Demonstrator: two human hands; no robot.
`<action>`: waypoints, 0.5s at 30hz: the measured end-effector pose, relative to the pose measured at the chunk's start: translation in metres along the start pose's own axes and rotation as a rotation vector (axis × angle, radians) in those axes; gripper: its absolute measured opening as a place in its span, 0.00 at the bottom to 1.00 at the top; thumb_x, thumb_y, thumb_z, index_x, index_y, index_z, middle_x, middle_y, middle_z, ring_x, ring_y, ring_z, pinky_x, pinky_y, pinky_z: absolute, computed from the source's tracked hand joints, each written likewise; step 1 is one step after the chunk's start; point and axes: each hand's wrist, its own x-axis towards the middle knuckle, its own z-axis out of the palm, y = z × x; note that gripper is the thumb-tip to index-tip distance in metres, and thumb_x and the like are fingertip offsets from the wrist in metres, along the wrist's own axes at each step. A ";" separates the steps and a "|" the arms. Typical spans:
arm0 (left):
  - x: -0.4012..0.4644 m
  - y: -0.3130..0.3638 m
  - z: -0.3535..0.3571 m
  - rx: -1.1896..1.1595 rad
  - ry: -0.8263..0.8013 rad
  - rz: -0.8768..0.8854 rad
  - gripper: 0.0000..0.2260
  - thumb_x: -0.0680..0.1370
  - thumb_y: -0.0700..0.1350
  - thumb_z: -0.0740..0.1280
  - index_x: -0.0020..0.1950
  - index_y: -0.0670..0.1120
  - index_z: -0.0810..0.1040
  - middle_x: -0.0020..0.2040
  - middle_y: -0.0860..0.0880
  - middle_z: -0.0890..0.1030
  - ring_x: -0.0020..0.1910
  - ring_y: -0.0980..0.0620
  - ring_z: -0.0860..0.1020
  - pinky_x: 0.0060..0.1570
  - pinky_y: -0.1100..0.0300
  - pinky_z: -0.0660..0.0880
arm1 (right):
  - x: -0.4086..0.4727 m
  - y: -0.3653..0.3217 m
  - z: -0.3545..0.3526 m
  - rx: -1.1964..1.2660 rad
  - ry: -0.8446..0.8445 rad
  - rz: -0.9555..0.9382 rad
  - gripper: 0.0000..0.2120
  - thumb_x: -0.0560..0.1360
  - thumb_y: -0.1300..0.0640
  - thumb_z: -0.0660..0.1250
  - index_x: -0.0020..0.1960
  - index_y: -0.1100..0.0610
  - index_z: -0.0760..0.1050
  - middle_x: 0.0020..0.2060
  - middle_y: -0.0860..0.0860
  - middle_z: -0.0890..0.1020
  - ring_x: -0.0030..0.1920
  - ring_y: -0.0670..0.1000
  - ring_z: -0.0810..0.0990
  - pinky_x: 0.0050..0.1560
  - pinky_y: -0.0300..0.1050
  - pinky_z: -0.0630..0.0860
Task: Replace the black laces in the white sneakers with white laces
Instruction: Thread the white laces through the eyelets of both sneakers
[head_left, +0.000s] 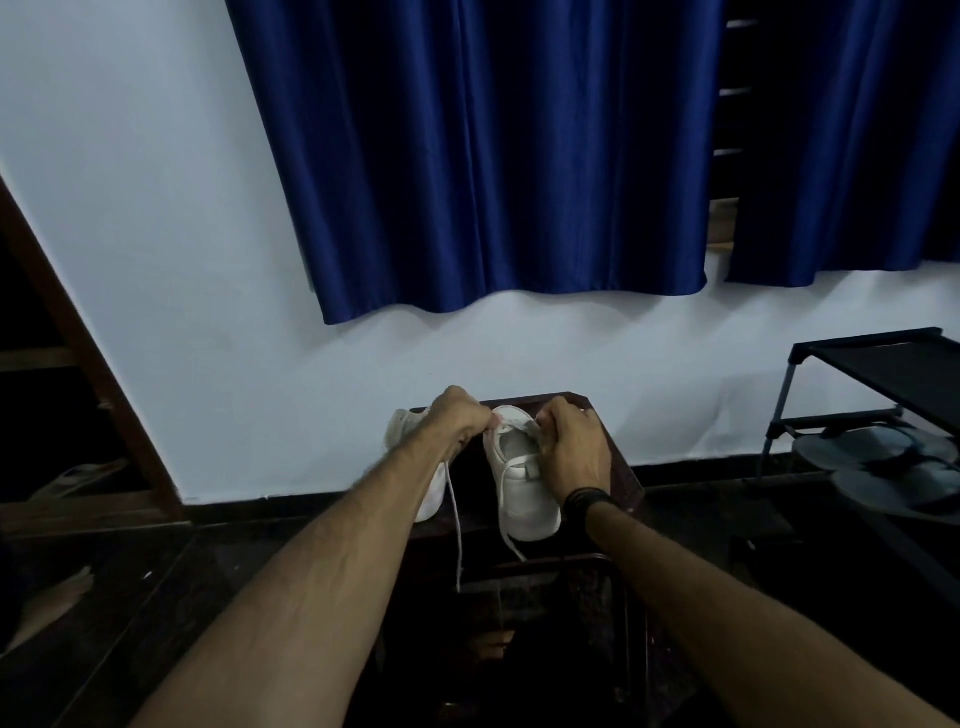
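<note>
Two white sneakers stand side by side on a small dark table (618, 462). The right sneaker (522, 493) has its heel towards me and a white lace (457, 519) threaded near its toe. My left hand (460, 421) pinches that lace at the sneaker's front left, and a long end hangs down past the table edge. My right hand (571, 449) grips the sneaker's right side at the eyelets; what its fingertips pinch is hidden. A second lace end (511, 543) trails off the heel. The left sneaker (410, 457) is mostly hidden behind my left forearm. No black lace is visible.
A white wall with a blue curtain (493, 156) rises just behind the table. A dark shoe rack (878, 384) with grey sandals (893, 467) stands at the right. Wooden shelving (78, 364) is at the left. The floor is dark.
</note>
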 end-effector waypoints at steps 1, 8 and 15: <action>0.000 -0.002 0.003 -0.017 0.055 0.023 0.12 0.71 0.44 0.74 0.33 0.43 0.74 0.25 0.48 0.68 0.27 0.52 0.66 0.25 0.66 0.59 | -0.001 0.000 0.002 0.009 0.010 -0.008 0.06 0.78 0.60 0.61 0.42 0.53 0.70 0.37 0.54 0.79 0.44 0.58 0.72 0.45 0.52 0.69; -0.003 0.002 -0.003 -0.274 0.069 0.009 0.09 0.75 0.40 0.66 0.34 0.44 0.75 0.27 0.48 0.72 0.25 0.52 0.65 0.23 0.65 0.56 | 0.025 -0.015 -0.002 0.574 -0.078 0.436 0.10 0.78 0.59 0.60 0.38 0.52 0.72 0.39 0.49 0.83 0.45 0.53 0.81 0.52 0.49 0.75; -0.005 -0.005 -0.002 -0.464 -0.037 -0.073 0.09 0.76 0.38 0.60 0.35 0.43 0.72 0.33 0.45 0.78 0.26 0.53 0.66 0.21 0.66 0.54 | 0.045 -0.011 0.000 0.755 -0.209 0.684 0.10 0.74 0.59 0.58 0.36 0.57 0.71 0.30 0.54 0.81 0.37 0.59 0.80 0.42 0.53 0.77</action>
